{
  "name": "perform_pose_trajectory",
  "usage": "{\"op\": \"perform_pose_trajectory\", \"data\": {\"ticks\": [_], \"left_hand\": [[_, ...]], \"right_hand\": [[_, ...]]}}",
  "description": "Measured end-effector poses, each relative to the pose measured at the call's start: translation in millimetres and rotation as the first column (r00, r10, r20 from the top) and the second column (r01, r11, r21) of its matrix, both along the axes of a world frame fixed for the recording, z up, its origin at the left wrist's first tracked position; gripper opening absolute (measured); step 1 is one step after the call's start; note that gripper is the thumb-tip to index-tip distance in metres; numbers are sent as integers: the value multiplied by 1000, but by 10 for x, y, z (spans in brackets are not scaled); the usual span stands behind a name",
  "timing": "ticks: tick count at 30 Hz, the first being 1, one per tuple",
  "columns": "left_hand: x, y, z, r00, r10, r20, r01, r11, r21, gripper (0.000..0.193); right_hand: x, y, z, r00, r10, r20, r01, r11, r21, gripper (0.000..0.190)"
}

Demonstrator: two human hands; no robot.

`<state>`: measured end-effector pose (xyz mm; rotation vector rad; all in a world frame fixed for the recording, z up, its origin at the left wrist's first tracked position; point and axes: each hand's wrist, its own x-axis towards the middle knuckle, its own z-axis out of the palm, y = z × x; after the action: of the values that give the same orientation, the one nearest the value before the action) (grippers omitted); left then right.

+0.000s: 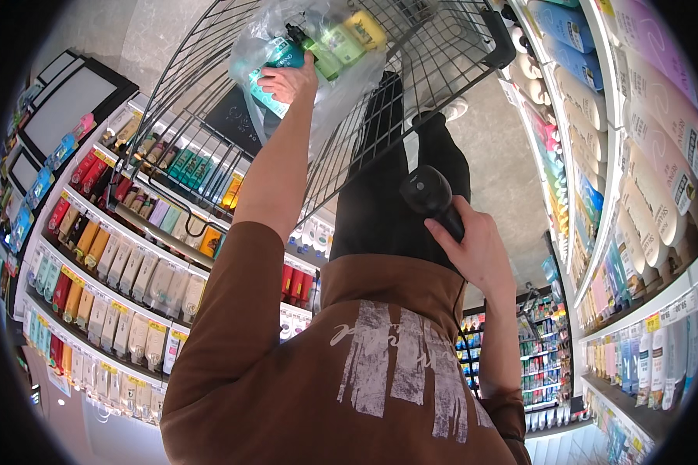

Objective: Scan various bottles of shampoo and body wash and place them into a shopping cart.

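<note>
My left hand (pixel 291 84) reaches into the wire shopping cart (pixel 349 174), its fingers and thumb around a teal bottle (pixel 285 53) that bears writing. The fingers partly cover the bottle. Around it is a clear plastic bag (pixel 352 96). Inside the bag, beside my hand, lie a green bottle with a black pump top (pixel 321 58), a pale green bottle (pixel 343 45) and a yellow package (pixel 365 30). My right hand (pixel 481 247) grips a black handheld device with a rounded head (pixel 427 190), held in front of my legs, outside the cart.
Shelves (pixel 163 317) on the left hold rows of bottles and tubes. Tall shelves (pixel 602 192) on the right carry large pump bottles close to the cart's corner. Tiled floor (pixel 509 174) shows between cart and right shelves. Further racks (pixel 541 354) of packaged goods stand behind me.
</note>
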<state>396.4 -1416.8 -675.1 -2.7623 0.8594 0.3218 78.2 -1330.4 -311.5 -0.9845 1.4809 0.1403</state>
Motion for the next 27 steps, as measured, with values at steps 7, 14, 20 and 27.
{"op": "perform_pose_trajectory", "data": {"ticks": [7, 14, 20, 27], "left_hand": [[-3, -6, 25, 1000, 1, -1, -1, 1000, -9, 120], [-40, -39, 138, 1000, -12, -6, 12, 999, -47, 114], [-10, -91, 305, 981, -32, -191, -66, 872, -485, 107], [207, -404, 900, 814, -223, -537, -374, 506, -777, 30]], "right_hand": [[6, 16, -26, 1000, -5, 0, 5, 1000, 3, 35], [12, -12, -30, 1000, -13, 6, 13, 1000, 5, 34], [5, -4, -50, 1000, -10, 5, 10, 1000, -15, 34], [-54, -18, 7, 1000, 2, 14, -1, 998, -66, 35]]}}
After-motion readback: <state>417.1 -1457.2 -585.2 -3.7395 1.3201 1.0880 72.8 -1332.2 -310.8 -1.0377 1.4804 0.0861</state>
